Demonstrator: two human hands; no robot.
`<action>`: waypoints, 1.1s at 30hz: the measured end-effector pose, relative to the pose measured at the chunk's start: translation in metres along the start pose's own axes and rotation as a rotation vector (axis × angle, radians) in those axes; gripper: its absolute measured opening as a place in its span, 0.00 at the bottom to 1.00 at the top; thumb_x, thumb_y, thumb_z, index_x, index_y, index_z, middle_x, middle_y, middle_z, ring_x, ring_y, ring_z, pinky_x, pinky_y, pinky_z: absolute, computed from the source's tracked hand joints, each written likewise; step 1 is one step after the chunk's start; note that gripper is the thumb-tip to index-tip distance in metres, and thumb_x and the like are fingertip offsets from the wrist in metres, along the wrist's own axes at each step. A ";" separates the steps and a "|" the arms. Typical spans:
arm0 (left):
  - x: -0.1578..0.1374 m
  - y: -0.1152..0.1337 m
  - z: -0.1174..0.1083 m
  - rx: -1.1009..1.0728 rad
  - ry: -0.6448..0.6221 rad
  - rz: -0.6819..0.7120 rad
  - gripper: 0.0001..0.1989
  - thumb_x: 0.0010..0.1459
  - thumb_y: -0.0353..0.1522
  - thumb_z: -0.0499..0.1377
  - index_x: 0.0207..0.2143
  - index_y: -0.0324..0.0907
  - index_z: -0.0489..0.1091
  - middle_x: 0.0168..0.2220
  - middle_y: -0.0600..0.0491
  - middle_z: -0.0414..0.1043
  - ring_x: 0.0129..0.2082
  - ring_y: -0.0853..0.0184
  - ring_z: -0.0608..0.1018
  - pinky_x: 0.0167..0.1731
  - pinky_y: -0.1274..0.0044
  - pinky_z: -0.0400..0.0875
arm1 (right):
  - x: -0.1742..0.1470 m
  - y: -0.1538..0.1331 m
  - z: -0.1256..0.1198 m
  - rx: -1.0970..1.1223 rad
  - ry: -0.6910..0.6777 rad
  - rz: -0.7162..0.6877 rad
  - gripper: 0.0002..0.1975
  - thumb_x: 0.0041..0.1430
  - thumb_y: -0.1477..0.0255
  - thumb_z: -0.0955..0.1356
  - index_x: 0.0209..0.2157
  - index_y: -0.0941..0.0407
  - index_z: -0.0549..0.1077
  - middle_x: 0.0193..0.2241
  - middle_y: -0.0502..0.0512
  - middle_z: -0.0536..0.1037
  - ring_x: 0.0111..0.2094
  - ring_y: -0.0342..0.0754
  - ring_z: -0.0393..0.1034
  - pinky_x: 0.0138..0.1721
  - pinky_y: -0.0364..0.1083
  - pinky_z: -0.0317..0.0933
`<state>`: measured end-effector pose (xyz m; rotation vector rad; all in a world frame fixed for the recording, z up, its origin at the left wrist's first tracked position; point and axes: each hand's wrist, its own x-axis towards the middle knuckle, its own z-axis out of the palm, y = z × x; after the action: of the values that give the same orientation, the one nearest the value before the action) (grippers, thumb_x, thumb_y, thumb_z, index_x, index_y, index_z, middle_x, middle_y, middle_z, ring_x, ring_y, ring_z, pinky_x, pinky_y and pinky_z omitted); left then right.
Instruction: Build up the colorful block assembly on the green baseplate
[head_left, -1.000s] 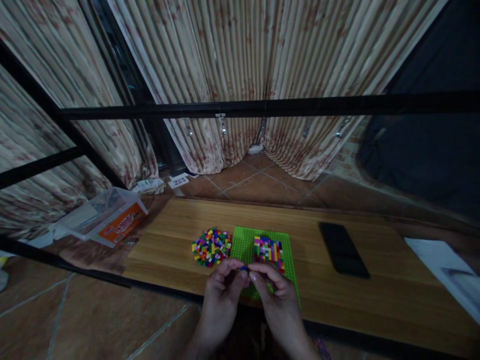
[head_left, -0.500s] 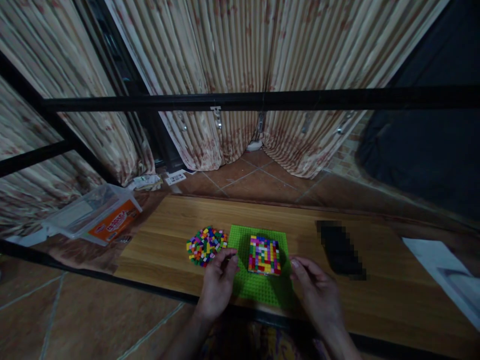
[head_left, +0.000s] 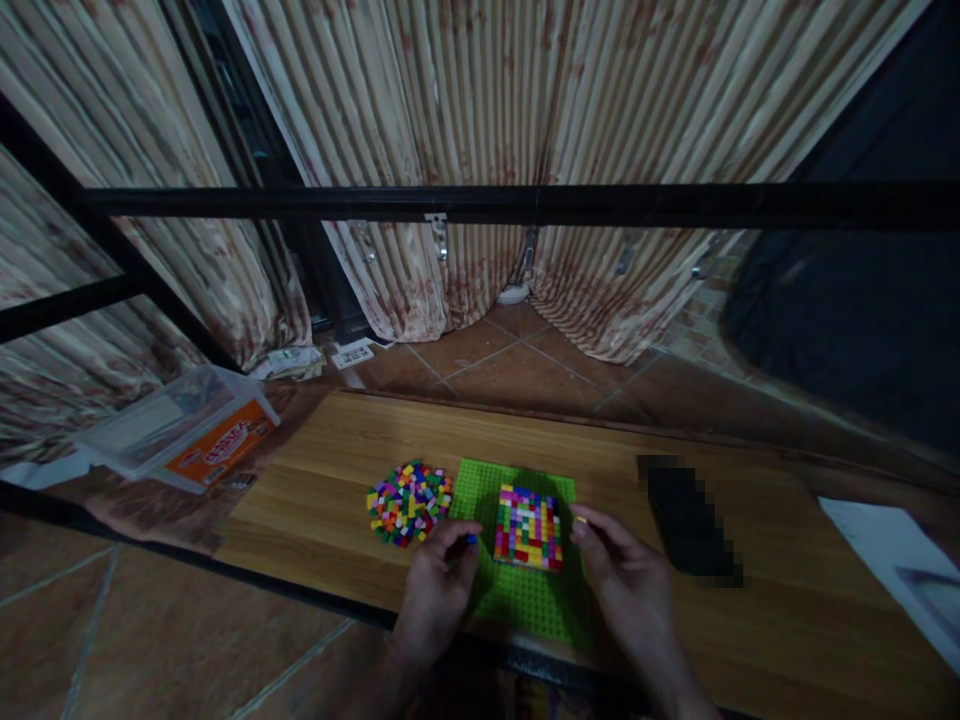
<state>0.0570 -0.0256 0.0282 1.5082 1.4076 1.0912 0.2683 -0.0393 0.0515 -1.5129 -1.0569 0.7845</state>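
Observation:
A block built of many-coloured toy bricks [head_left: 528,528] stands on the green studded baseplate [head_left: 517,605]. At its left side my left hand [head_left: 441,580] is closed, pinching a small blue brick [head_left: 472,538] between thumb and forefinger. On the other side my right hand [head_left: 626,570] pinches a tiny yellowish brick [head_left: 581,519] at its fingertips, close to the block's right edge. Neither hand visibly touches the block. A pile of loose coloured bricks [head_left: 409,503] lies on the wood just left of the baseplate, beyond my left hand.
The wooden tabletop [head_left: 300,500] carries a dark pixelated object [head_left: 690,520] to the right and a white sheet [head_left: 885,550] at the far right. A clear plastic box [head_left: 187,430] with an orange label sits left of the table. A black bar [head_left: 480,205] crosses beyond.
The view has shifted slightly, so the table things sit a little lower. Both hands stay beside the block; the blue brick and the yellowish brick now show at their fingertips.

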 end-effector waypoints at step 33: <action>-0.011 -0.015 -0.015 0.134 0.073 0.207 0.10 0.59 0.27 0.55 0.42 0.45 0.71 0.39 0.52 0.75 0.40 0.68 0.77 0.41 0.76 0.73 | 0.044 0.006 0.034 0.087 -0.205 0.286 0.21 0.38 0.55 0.75 0.32 0.55 0.80 0.29 0.54 0.80 0.28 0.47 0.71 0.30 0.45 0.65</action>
<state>0.0377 -0.0352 0.0184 1.7574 1.4213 1.2069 0.2559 0.0144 0.0412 -1.5522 -0.9510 1.1912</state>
